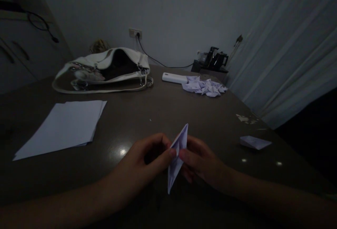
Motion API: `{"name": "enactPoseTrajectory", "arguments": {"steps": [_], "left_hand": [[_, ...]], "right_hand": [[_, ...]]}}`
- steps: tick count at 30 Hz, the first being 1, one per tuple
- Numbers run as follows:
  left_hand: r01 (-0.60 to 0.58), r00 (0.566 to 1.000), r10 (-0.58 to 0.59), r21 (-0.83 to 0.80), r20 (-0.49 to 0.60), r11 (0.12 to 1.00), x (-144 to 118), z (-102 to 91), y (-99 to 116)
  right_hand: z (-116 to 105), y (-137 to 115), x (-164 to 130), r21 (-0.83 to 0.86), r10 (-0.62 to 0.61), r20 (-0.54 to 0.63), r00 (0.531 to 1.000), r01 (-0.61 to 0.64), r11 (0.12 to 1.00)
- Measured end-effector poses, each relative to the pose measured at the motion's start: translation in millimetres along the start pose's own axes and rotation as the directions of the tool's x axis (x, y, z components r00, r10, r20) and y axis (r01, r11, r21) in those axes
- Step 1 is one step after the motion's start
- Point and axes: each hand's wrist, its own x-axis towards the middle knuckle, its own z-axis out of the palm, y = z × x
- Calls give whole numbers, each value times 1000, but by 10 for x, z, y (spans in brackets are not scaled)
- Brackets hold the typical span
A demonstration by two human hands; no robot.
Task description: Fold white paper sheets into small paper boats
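A folded white paper piece point(178, 157), narrow and pointed at both ends, stands nearly upright over the dark table point(147, 116). My left hand point(151, 152) pinches its left edge with thumb and fingers. My right hand point(201, 159) grips its right side at the middle. Both hands meet at the paper's centre, near the table's front.
A stack of white sheets point(63, 127) lies at the left. A white handbag point(105, 69) lies at the back left. A heap of folded paper pieces point(204, 86) and a white oblong object point(175, 78) sit at the back. One folded piece point(255, 142) lies at the right. A curtain point(289, 46) hangs at the right.
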Motion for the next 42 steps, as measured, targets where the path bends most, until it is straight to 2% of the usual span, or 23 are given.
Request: {"name": "enactPoseTrajectory", "arguments": {"steps": [5,14,23,29,33,38,42], "left_hand": [[32,999,-31,43,-21,999,-2,4,-2],[9,1000,-11,97,22,995,-15,-2,3],[10,1000,-11,60,22,998,-17,-18,-13],[12,1000,-13,47,22,999,-14,-4,17],[-7,1000,6,107,11,994,-21,0,24],[-64,998,61,209,17,976,-24,-3,16],[-102,995,103,262,9,960,-34,-4,15]], "right_hand": [[3,6,6,0,-13,4,1000,13,1000],[37,-63,-13,-24,26,-2,1000,-26,999],[31,-73,2,4,3,28,1000,-3,1000],[10,-3,11,8,-3,-2,1000,3,1000],[4,-3,28,41,19,-35,999,-18,999],[14,-41,10,-52,41,-4,999,-41,998],[31,-53,-8,-34,46,8,999,-46,998]]}}
